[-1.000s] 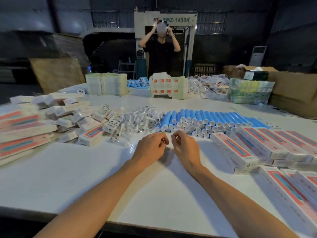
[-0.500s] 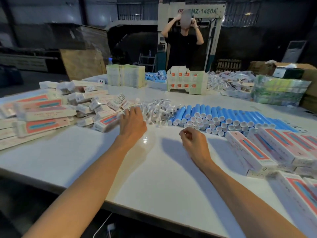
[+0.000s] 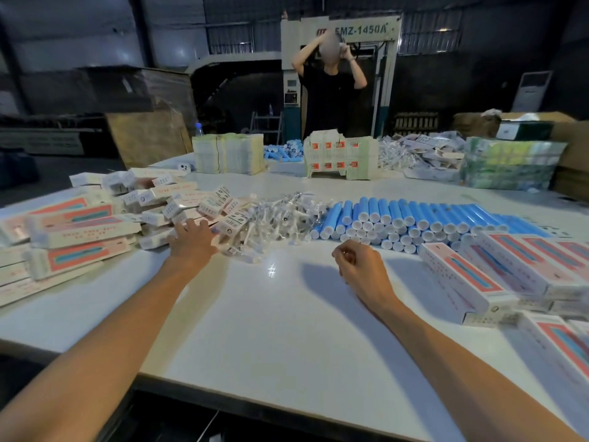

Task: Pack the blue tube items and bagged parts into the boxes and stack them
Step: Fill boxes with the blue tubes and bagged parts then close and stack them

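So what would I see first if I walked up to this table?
Probably the bright blue tubes, stacked in rows at the middle right of the white table. Next comes the messy heap of pink-and-white boxes on the left, where the left hand reaches, and the clear bagged parts piled between them.

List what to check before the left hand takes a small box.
1. Left hand open, fingers spread over the small boxes: ok.
2. Grip on a box: not ok, none yet.
3. Right hand free: cannot tell, fingers curled.
4. Blue tubes stacked near right hand: ok.
5. Bagged parts piled between boxes and tubes: ok.
6. Bare table in front for packing: ok.
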